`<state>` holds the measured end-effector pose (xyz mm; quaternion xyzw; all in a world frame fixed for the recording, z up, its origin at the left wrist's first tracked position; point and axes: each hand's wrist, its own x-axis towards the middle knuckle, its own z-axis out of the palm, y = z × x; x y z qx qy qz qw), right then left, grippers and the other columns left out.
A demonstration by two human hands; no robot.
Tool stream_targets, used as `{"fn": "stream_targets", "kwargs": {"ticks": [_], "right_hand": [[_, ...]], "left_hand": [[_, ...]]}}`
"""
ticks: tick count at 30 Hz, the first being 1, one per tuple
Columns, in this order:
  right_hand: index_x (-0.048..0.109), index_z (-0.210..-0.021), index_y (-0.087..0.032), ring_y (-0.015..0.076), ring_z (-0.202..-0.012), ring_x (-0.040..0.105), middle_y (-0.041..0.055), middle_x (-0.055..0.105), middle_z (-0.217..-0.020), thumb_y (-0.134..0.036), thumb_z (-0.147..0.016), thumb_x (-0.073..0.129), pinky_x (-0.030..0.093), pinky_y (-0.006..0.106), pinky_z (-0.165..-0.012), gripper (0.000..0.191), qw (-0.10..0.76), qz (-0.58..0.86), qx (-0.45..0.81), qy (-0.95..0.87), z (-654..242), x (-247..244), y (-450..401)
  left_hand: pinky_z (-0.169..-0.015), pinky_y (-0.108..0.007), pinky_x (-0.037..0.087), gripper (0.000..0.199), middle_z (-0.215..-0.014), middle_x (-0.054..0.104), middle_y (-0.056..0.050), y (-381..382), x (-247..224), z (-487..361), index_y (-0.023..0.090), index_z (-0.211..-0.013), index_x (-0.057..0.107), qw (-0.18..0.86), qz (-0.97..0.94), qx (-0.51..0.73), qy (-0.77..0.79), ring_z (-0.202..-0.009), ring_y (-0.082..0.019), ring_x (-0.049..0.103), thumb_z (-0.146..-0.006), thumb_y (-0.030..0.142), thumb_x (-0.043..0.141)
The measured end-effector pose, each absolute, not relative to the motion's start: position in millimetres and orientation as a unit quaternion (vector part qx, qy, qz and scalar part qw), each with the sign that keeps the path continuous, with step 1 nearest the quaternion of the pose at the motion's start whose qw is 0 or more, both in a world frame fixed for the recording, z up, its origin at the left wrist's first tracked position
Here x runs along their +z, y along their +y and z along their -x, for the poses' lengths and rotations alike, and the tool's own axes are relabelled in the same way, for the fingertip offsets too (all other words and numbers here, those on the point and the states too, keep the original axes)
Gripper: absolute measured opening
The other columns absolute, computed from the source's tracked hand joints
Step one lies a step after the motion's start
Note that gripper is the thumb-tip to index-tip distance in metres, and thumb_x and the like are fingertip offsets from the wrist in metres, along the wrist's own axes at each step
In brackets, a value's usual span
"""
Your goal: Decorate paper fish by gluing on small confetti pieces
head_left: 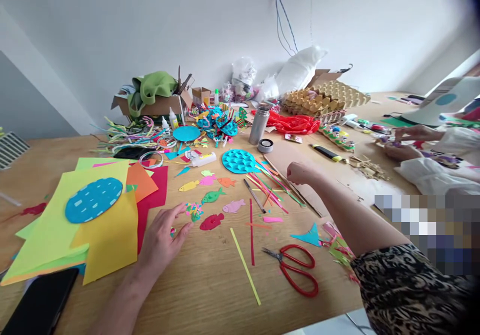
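My left hand [164, 234] lies low over the table, thumb and forefinger apart around a small cluster of multicoloured paper bits [194, 211]. Close by are paper fish: a red fish [212, 221], a green fish [213, 195] and a pink fish [233, 206], among several others. My right hand [297, 173] is closed, with its fingers curled under. What it holds, if anything, is hidden. Thin wooden sticks [292, 187] lie just beside it. To its left are coloured paper strips [275, 190], a pen [254, 195] and a blue scalloped paper disc [239, 160].
Red-handled scissors [300, 270] lie at the front. Coloured sheets [108, 245] and a phone [39, 302] are on the left. A metal flask [258, 126] stands open behind its lid [265, 146]. Egg cartons [322, 100] are at the back. Another person's hands [407, 145] work at right.
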<state>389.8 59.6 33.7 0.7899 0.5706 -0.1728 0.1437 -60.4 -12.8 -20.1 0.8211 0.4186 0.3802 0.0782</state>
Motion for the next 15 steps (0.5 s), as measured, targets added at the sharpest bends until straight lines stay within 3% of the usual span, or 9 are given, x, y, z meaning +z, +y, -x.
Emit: {"fn": "stream_targets", "kwargs": {"ticks": [3,8,11,15], "right_hand": [[0.058,-0.121,-0.016,0.0213,-0.103,0.061,0.0086,0.059,-0.122,-0.036,-0.093,0.057,0.054,0.041,-0.086,0.035,0.169,-0.790,-0.175,0.563,-393,26,62],[0.059,-0.119,-0.016,0.0205,-0.101,0.062,0.0090,0.061,-0.119,-0.036,-0.092,0.058,0.054,0.041,-0.085,0.033,0.185,-0.786,-0.154,0.570,-393,21,65],[0.063,-0.109,-0.014,0.0187,-0.094,0.063,0.0073,0.064,-0.108,-0.035,-0.091,0.059,0.054,0.038,-0.081,0.027,0.173,-0.787,-0.132,0.578,-389,19,66],[0.069,-0.083,-0.011,0.0227,-0.083,0.065,0.0106,0.068,-0.082,-0.024,-0.079,0.067,0.048,0.031,-0.068,0.014,0.121,-0.789,-0.102,0.593,-385,19,65]], "left_hand": [[-0.079,-0.038,0.055,0.039,-0.106,0.068,-0.008,-13,-22,60,0.024,-0.128,0.052,0.084,-0.826,0.369,0.418,-0.094,-0.024,0.063,-0.091,0.036,0.058],[-0.079,-0.037,0.054,0.040,-0.107,0.067,-0.008,-12,-24,61,0.023,-0.128,0.051,0.080,-0.826,0.370,0.418,-0.091,-0.022,0.062,-0.091,0.035,0.059],[-0.079,-0.036,0.054,0.042,-0.108,0.067,-0.008,-12,-24,61,0.024,-0.130,0.050,0.081,-0.827,0.369,0.416,-0.091,-0.022,0.062,-0.090,0.034,0.059],[-0.081,-0.036,0.053,0.043,-0.108,0.067,-0.007,-12,-24,61,0.024,-0.131,0.049,0.087,-0.828,0.371,0.411,-0.096,-0.023,0.062,-0.090,0.033,0.060]]}}
